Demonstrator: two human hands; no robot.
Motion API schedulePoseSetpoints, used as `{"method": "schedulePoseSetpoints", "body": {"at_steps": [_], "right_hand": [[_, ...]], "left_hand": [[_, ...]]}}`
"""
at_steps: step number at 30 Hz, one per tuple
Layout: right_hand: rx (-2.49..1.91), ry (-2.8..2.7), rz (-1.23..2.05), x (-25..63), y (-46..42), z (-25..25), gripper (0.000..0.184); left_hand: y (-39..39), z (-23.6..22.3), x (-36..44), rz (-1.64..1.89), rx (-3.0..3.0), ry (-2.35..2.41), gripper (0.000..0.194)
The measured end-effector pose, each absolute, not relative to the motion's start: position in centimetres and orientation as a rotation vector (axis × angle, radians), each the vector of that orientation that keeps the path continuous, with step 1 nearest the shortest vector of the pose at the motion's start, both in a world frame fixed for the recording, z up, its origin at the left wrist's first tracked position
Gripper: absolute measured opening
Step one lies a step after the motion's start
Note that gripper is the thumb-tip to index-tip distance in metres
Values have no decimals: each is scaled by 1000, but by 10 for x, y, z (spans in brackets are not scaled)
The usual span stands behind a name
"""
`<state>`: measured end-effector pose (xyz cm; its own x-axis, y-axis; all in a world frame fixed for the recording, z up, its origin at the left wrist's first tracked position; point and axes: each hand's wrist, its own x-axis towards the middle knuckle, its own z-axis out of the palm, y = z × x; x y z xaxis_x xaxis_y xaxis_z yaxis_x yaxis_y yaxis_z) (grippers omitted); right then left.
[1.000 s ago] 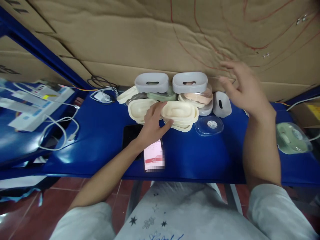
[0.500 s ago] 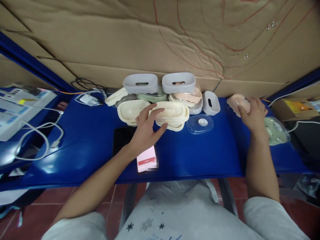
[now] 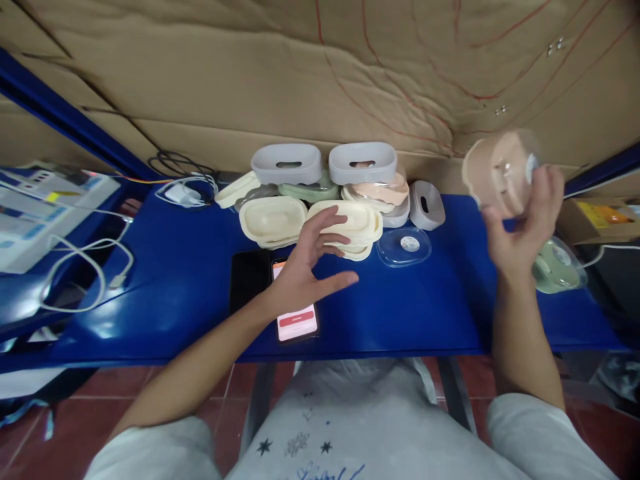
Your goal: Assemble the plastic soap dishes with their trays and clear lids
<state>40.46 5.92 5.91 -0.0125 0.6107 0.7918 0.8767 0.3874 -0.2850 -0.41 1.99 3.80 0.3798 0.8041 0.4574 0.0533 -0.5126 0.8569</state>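
My right hand (image 3: 530, 213) grips a peach plastic container (image 3: 500, 170) with a clear lid, tilted up in the air above the right side of the blue table. The lid, with a round white label, faces right. Fingers spread, my left hand (image 3: 320, 260) hovers over the table with nothing in it, near the cream trays (image 3: 345, 220). Another cream tray (image 3: 273, 217) lies left of them. To the right is a clear lid (image 3: 404, 247) with a white label. Below my right hand's wrist side rests a green container (image 3: 557, 265) with a clear lid.
Two grey oval holders (image 3: 286, 163) sit atop the pile at the back; a third grey holder (image 3: 427, 205) stands right of it. A lit phone (image 3: 297, 323) and a black device (image 3: 247, 280) lie in front. White cables (image 3: 75, 267) and a power strip are left, a cardboard box (image 3: 600, 220) right.
My right hand has lifted the peach container off the table and tilted it. My left hand has shifted slightly right and toward me, its fingers opening wider.
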Motion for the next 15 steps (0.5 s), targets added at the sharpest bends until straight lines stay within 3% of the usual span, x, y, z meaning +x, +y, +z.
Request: {"method": "schedulePoseSetpoints", "body": {"at_steps": [2,4,10,15], "right_hand": [[-1094,-1879,-355,358,37,71,92],[-966,-2146,-208,316,20,75,98],[-982,-2381,217,247,20,88,73],[-1096,-2233,134,238,43,123,61]], "left_hand": [[18,35,-1,1160,1754,635,120],[18,33,-1,1180,1767,618,129],[22,39,-11,1275,1746,789,107],[38,44,-24,1486,1510,923,100]]}}
